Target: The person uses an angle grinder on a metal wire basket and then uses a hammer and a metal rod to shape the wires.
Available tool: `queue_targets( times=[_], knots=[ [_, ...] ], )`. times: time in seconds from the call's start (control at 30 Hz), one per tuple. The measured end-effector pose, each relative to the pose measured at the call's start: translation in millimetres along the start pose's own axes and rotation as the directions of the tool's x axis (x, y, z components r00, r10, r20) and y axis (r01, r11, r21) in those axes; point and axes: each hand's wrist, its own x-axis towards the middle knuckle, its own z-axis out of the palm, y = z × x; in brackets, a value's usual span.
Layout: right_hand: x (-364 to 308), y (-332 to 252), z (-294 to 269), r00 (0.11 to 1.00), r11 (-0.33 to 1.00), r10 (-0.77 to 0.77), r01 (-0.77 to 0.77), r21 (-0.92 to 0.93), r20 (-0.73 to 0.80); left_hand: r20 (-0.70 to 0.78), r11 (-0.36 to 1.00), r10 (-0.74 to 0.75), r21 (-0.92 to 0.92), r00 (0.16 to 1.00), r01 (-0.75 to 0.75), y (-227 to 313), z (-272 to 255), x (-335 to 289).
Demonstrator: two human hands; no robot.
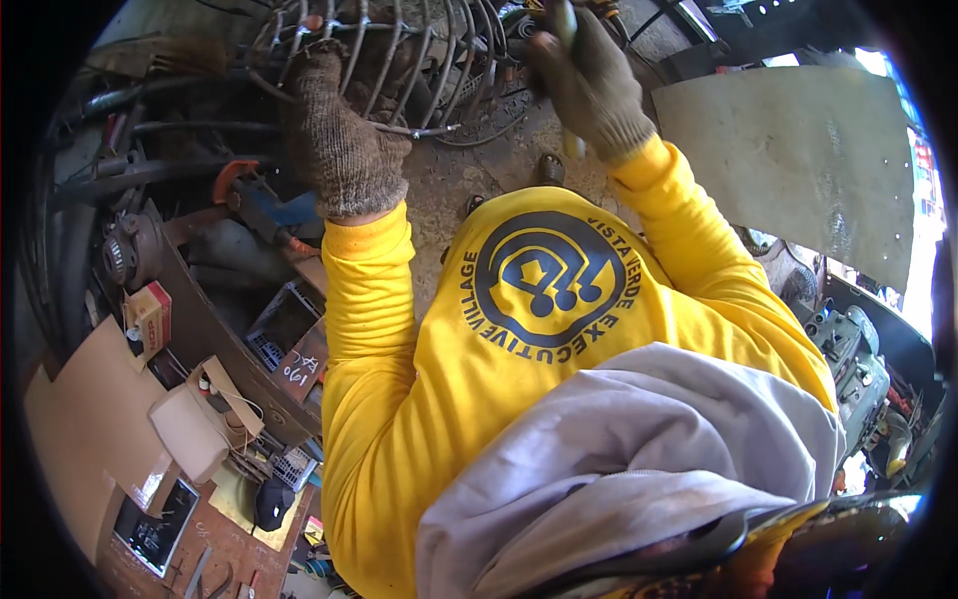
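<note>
Both of my hands wear brown knitted gloves. At the upper left my left hand (347, 140) is closed at the near side of a metal frame of curved bars (417, 131), which looks like a cage or grille. Its fingertips wrap a bar, partly hidden by the glove. My right hand (599, 88) is raised at the upper middle, to the right of the frame and apart from it. It grips a long yellowish handle (573, 142) that sticks out below the fist and above it. The tool's head is out of view, so its kind cannot be told.
Long metal bars and pipes (170, 183) lie at the left. Near them are a blue and orange tool (284, 210), a cardboard box (195, 424) and a cluttered brown bench (165, 559). A large flat sheet (788, 160) stands at the right, above a grey-green machine (853, 364).
</note>
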Motion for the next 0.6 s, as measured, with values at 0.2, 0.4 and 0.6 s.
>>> queue_targets(
  times=[0.2, 0.4, 0.6],
  knots=[
    [-55.0, -11.2, -14.3, 0.930, 0.966, -0.246, 0.214, 0.144, 0.271, -0.109, 0.950, 0.275, 0.183, 0.955, -0.253, 3.4, -1.0, -0.1],
    [-58.0, -32.1, -13.7, 0.892, 0.980, -0.146, 0.188, -0.057, 0.428, -0.139, 0.816, 0.526, 0.361, 0.839, -0.451, 4.6, 5.1, -3.0],
    [-60.6, -43.2, -27.0, 0.898, 0.997, -0.015, 0.048, -0.064, 0.440, 0.080, 0.446, 0.690, 0.736, 0.719, -0.510, 2.6, 5.3, -15.3]
  ],
)
